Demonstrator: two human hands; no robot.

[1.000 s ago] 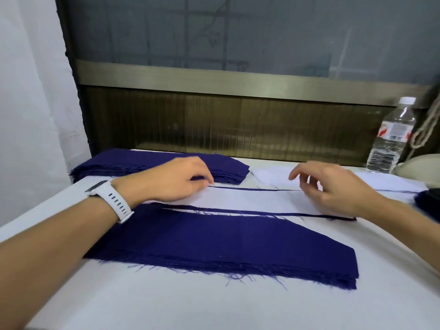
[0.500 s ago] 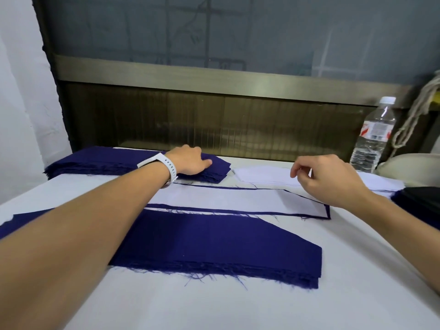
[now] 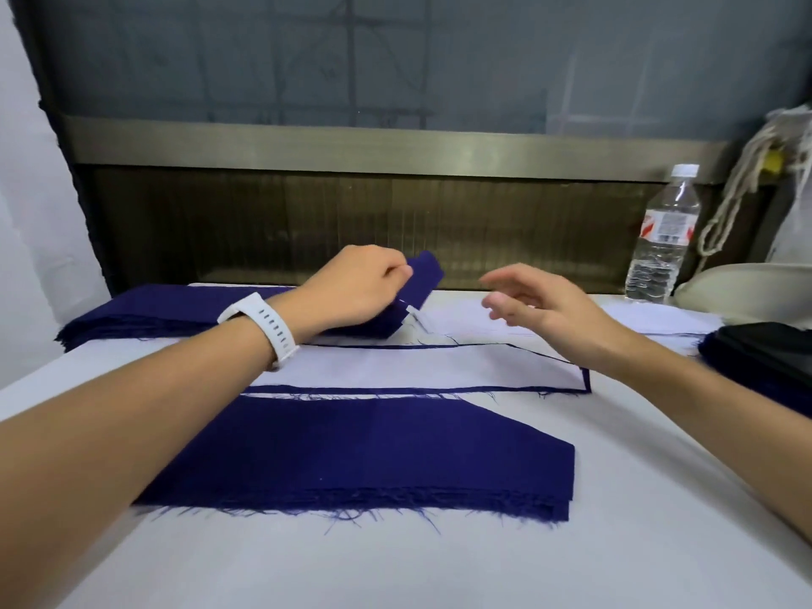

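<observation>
I get just one view. The head camera looks forward and down from above the near edge of the white table [image 3: 439,573]. It is close enough (wide-angle lens) that the left hand [image 3: 356,283] and right hand [image 3: 540,309] sit mid-frame. It faces the brown wall panel [image 3: 307,226] beyond the navy fabric stack [image 3: 175,309].

Soft, even light falls from above, so the white table [image 3: 439,564] looks bright while the window pane [image 3: 395,59] behind is dim and grey. Shadows are faint, with a pale one beside each forearm. A dull sheen runs along the metal rail [image 3: 395,147], which bows from wide-angle distortion. The 2 hands are smeared by motion, the right hand [image 3: 545,309] at its fingers and the left hand [image 3: 351,287] at the pinched cloth corner [image 3: 426,274]. The bottle [image 3: 663,239] looks fairly crisp.
</observation>
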